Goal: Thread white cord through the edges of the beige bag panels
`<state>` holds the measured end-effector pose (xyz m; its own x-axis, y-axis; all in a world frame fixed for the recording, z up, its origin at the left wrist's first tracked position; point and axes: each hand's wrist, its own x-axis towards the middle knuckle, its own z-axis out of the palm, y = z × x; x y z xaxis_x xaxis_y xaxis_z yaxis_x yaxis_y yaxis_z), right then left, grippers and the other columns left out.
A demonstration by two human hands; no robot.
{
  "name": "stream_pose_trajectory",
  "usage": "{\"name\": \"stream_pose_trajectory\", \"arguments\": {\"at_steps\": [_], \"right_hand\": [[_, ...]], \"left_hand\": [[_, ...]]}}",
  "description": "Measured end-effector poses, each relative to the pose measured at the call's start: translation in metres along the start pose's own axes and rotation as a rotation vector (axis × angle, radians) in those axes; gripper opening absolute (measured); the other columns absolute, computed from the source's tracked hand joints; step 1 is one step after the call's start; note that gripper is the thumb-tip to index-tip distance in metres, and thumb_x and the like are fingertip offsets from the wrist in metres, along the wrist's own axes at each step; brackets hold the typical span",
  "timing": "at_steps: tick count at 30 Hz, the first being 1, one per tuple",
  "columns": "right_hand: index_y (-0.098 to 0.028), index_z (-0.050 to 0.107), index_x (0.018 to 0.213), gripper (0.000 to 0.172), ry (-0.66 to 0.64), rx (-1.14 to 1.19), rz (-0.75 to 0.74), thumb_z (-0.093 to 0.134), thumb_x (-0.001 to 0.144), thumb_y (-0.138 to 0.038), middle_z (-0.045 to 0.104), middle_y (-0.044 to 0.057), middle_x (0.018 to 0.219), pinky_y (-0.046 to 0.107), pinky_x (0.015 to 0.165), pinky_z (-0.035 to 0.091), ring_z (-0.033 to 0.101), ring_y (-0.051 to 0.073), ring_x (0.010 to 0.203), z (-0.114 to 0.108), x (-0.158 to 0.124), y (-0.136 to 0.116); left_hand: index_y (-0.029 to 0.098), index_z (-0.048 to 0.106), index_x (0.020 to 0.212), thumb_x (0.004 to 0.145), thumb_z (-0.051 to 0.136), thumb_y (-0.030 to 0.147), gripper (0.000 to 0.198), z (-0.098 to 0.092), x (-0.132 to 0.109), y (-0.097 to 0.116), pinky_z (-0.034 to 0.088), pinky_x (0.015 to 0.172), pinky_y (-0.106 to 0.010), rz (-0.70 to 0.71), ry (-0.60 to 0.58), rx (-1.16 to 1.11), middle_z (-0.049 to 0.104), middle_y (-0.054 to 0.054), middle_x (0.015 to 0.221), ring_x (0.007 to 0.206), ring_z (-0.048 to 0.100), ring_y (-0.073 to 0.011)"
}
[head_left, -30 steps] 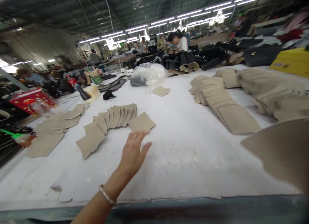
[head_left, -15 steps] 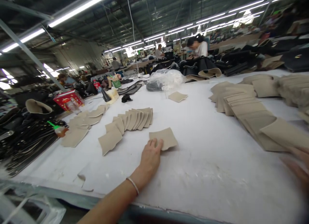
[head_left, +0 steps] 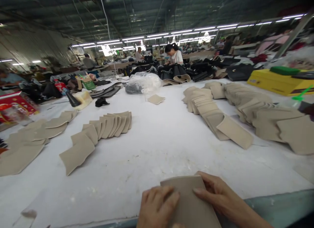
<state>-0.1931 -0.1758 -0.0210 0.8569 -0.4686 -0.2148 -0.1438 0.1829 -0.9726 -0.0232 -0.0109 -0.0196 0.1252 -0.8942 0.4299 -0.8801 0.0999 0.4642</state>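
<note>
At the table's front edge, my two hands meet on a flat beige panel [head_left: 190, 192] that looks like leather or faux leather. My right hand [head_left: 218, 195] grips its right edge, thumb on top and the other fingers behind. Curled fingers of my left hand [head_left: 158, 205] press over its left side. The panel's lower end runs out of view, so I cannot tell whether it is one layer or more. Left of my hands, a fanned row of small beige pieces [head_left: 108, 125] lies on the white table [head_left: 157, 149].
More beige pieces overlap at the far left [head_left: 26, 139]. Long rows of beige panels [head_left: 211, 113] spread on the right, near a yellow box [head_left: 272, 82]. A single beige piece [head_left: 156, 99] lies before a clear plastic bag [head_left: 144, 82]. Behind, a person [head_left: 175, 54] bends over dark goods.
My left hand has left the table's middle, and the small beige piece under it is gone from there. My right hand has come in from the right. The view has turned right.
</note>
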Motion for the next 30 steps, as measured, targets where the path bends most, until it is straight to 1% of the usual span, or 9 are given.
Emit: {"name": "stream_pose_trajectory", "arguments": {"at_steps": [2, 4, 7, 11, 15, 18, 20, 23, 30], "right_hand": [[-0.017, 0.055, 0.083, 0.036, -0.058, 0.010, 0.037, 0.066, 0.084, -0.052, 0.054, -0.001, 0.074, 0.020, 0.053, 0.034, 0.046, 0.011, 0.063, 0.008, -0.016, -0.001], [-0.017, 0.056, 0.085, 0.038, -0.099, -0.028, 0.069, 0.062, 0.087, -0.055, 0.048, -0.003, 0.071, 0.020, 0.050, 0.030, 0.041, 0.010, 0.059, 0.017, -0.029, -0.002], [-0.017, 0.057, 0.086, 0.042, -0.117, -0.154, 0.063, 0.055, 0.089, -0.059, 0.051, 0.000, 0.074, 0.022, 0.057, 0.035, 0.047, 0.013, 0.067, 0.025, -0.042, 0.000], [-0.018, 0.055, 0.082, 0.040, -0.134, -0.247, 0.063, 0.051, 0.090, -0.058, 0.053, 0.001, 0.077, 0.023, 0.061, 0.038, 0.049, 0.015, 0.071, 0.029, -0.055, 0.008], [-0.019, 0.054, 0.081, 0.038, -0.161, -0.241, 0.091, 0.050, 0.091, -0.056, 0.051, -0.002, 0.072, 0.022, 0.054, 0.036, 0.048, 0.013, 0.063, 0.033, -0.063, 0.018], [-0.021, 0.056, 0.083, 0.024, -0.107, -0.407, 0.056, 0.052, 0.093, -0.042, 0.057, -0.001, 0.076, 0.023, 0.062, 0.041, 0.054, 0.015, 0.069, 0.037, -0.065, 0.015], [-0.023, 0.060, 0.094, 0.008, -0.051, -0.601, -0.028, 0.053, 0.090, -0.025, 0.062, 0.001, 0.090, 0.025, 0.070, 0.044, 0.059, 0.016, 0.079, 0.040, -0.066, 0.009], [-0.027, 0.061, 0.107, 0.028, 0.015, -0.892, -0.217, 0.056, 0.084, -0.012, 0.061, 0.004, 0.105, 0.029, 0.074, 0.047, 0.061, 0.020, 0.088, 0.048, -0.066, 0.002], [-0.020, 0.062, 0.089, 0.019, 0.138, -1.033, -0.477, 0.067, 0.075, -0.009, 0.063, 0.003, 0.087, 0.029, 0.061, 0.044, 0.057, 0.020, 0.074, 0.069, -0.057, 0.010]], "left_hand": [[0.023, 0.066, 0.119, 0.093, 0.055, 0.036, 0.031, -0.023, 0.020, -0.001, 0.045, 0.093, -0.038, -0.135, -0.047, -0.155, 0.067, -0.011, 0.118, 0.107, 0.059, -0.0254], [0.019, 0.073, 0.099, 0.091, 0.054, 0.029, 0.023, -0.036, 0.039, 0.000, 0.046, 0.084, -0.031, -0.298, -0.246, -0.312, 0.070, -0.008, 0.098, 0.094, 0.061, -0.0217], [0.015, 0.072, 0.072, 0.084, 0.054, 0.022, 0.022, -0.039, 0.053, 0.003, 0.037, 0.059, -0.021, -0.493, -0.596, -0.516, 0.061, 0.000, 0.066, 0.066, 0.054, -0.0131], [0.012, 0.070, 0.071, 0.078, 0.054, 0.021, 0.019, -0.033, 0.047, 0.005, 0.028, 0.051, -0.020, -0.545, -0.789, -0.679, 0.049, 0.004, 0.060, 0.058, 0.041, -0.0089], [0.012, 0.070, 0.074, 0.077, 0.054, 0.023, 0.020, -0.034, 0.043, 0.005, 0.030, 0.053, -0.020, -0.507, -0.869, -0.724, 0.051, 0.003, 0.063, 0.060, 0.042, -0.0092], [0.013, 0.070, 0.073, 0.072, 0.053, 0.019, 0.018, -0.033, 0.044, 0.003, 0.030, 0.053, -0.020, -0.499, -0.934, -0.738, 0.050, 0.004, 0.062, 0.059, 0.041, -0.0089], [0.012, 0.069, 0.070, 0.067, 0.053, 0.015, 0.017, -0.029, 0.044, 0.002, 0.031, 0.053, -0.020, -0.520, -0.953, -0.772, 0.049, 0.004, 0.061, 0.059, 0.040, -0.0086], [0.012, 0.070, 0.069, 0.063, 0.054, 0.016, 0.017, -0.021, 0.041, -0.001, 0.030, 0.051, -0.021, -0.627, -0.946, -0.869, 0.048, 0.004, 0.057, 0.054, 0.039, -0.0078], [0.013, 0.069, 0.064, 0.061, 0.063, 0.023, 0.012, -0.011, 0.028, -0.005, 0.035, 0.049, -0.020, -0.820, -0.887, -1.003, 0.052, 0.004, 0.051, 0.047, 0.042, -0.0073]]}}
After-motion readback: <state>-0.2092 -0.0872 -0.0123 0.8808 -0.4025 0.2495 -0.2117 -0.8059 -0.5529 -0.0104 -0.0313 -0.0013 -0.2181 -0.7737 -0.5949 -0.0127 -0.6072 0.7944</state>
